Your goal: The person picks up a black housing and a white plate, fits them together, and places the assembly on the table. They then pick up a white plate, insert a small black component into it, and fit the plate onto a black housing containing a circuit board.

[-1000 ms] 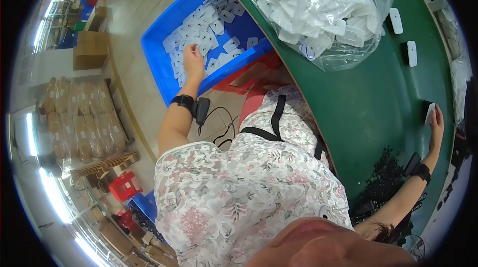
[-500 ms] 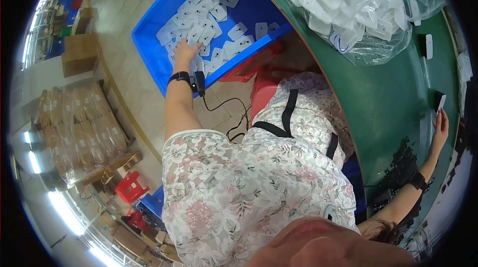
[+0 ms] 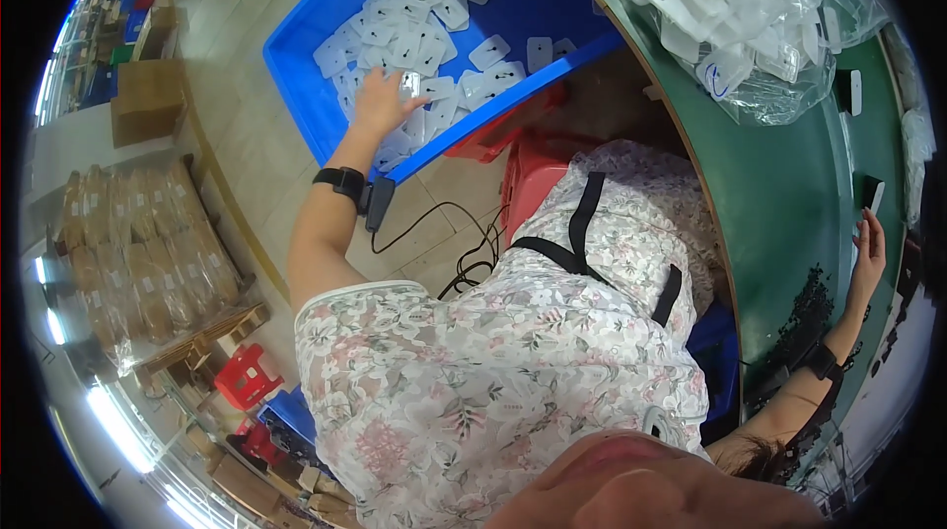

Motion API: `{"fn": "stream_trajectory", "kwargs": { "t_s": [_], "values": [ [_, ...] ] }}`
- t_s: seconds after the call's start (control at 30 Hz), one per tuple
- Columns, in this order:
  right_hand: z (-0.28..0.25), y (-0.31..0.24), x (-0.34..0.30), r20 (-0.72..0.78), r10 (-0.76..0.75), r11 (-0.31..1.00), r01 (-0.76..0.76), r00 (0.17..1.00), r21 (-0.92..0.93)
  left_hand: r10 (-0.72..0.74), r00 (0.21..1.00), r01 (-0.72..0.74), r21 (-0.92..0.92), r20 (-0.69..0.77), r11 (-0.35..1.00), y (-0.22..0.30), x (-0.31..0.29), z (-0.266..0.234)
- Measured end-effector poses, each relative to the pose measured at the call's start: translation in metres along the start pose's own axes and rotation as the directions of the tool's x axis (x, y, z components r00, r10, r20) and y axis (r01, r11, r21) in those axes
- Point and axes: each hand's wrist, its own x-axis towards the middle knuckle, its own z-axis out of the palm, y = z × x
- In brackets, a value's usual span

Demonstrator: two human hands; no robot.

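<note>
My left hand [image 3: 382,107] reaches into the blue bin [image 3: 296,100], which holds many thin white plastic plates [image 3: 402,31] with small dark marks. Between its fingers and outstretched thumb is a brighter white plate [image 3: 409,85], apparently gripped; the fingertips are partly hidden. On the green table at far right lies my right hand [image 3: 867,251], its fingers loosely extended and apart. Just beyond those fingertips stands a small black-and-white block [image 3: 874,194]. A second black-and-white block [image 3: 849,92] sits farther up the table.
A clear plastic bag [image 3: 725,16] full of white pieces lies on the green table [image 3: 750,193]. Small black parts [image 3: 807,312] are heaped near my right forearm. A cable hangs from my left wristband. Red stools are under the bin and table; a wrapped pallet [image 3: 148,258] stands left.
My left hand has shifted slightly right within the bin, and a bright plate now shows at its fingers. My right hand has drawn slightly back from the nearer block. The whole view has shifted a little.
</note>
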Motion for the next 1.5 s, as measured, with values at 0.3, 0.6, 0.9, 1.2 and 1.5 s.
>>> {"fn": "stream_trajectory", "kwargs": {
  "t_s": [0.3,0.6,0.9,1.2,1.5],
  "values": [
    [0.025,-0.01,-0.012,0.053,0.026,0.99,-0.033,0.998,0.137,-0.006,0.997,0.009,-0.049,0.075,0.999,0.085,0.052,0.044],
    [0.016,-0.009,-0.045,-0.039,0.152,0.919,-0.126,0.988,0.374,0.2,0.98,-0.2,-0.06,-0.004,0.978,0.034,0.054,0.089],
    [0.0,0.066,-0.129,-0.271,0.313,0.825,-0.119,0.91,0.552,0.132,0.954,0.077,-0.646,0.269,0.759,0.009,0.071,0.103],
    [-0.022,0.074,-0.193,-0.55,0.364,0.9,-0.133,0.752,0.414,0.163,0.841,0.332,-0.73,0.516,0.598,0.056,0.024,0.003],
    [0.023,0.024,-0.261,-0.48,0.226,0.793,-0.447,0.847,-0.414,0.02,0.898,0.421,-0.871,0.44,0.253,0.065,0.006,-0.087]
  ]
}}
